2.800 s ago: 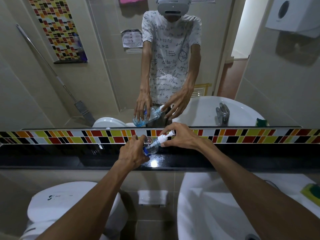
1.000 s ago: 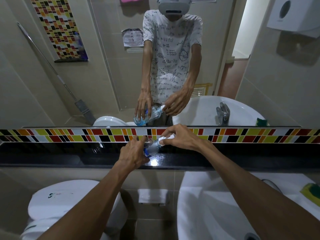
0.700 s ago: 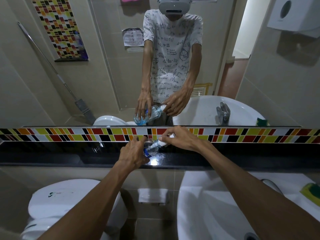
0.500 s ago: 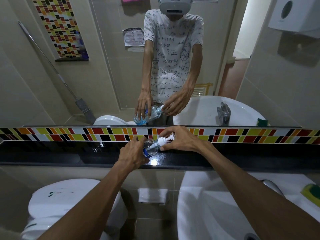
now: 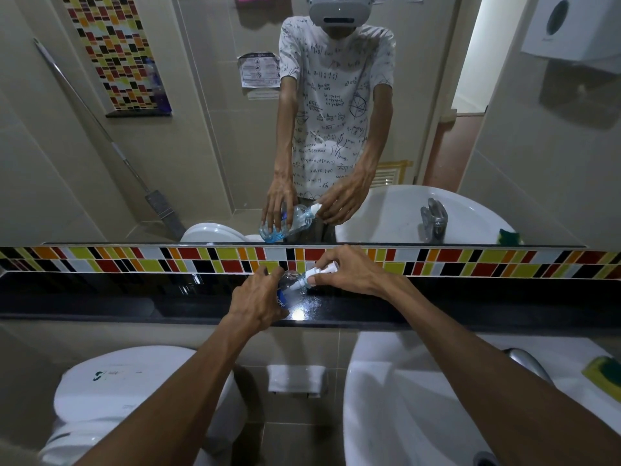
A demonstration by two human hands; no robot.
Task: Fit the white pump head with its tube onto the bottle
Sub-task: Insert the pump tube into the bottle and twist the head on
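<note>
A clear plastic bottle (image 5: 289, 284) with a blue label rests tilted on the black ledge (image 5: 100, 297), its neck pointing right. My left hand (image 5: 257, 299) wraps around the bottle's body. The white pump head (image 5: 317, 271) sits at the bottle's neck, and my right hand (image 5: 349, 270) grips it with thumb and fingers. The tube is hidden, apparently inside the bottle. In the mirror, the reflection shows blue liquid in the bottle's lower part.
A band of coloured mosaic tiles (image 5: 504, 262) runs behind the ledge, below the mirror. Under the ledge stand a white toilet (image 5: 111, 391) at left and a white sink (image 5: 403, 408) at right. A yellow-green sponge (image 5: 605, 375) lies on the sink's right rim.
My right hand has turned around the pump head over the last seconds, its fingers shifting their grip. The bottle stays tilted on the ledge in my left hand.
</note>
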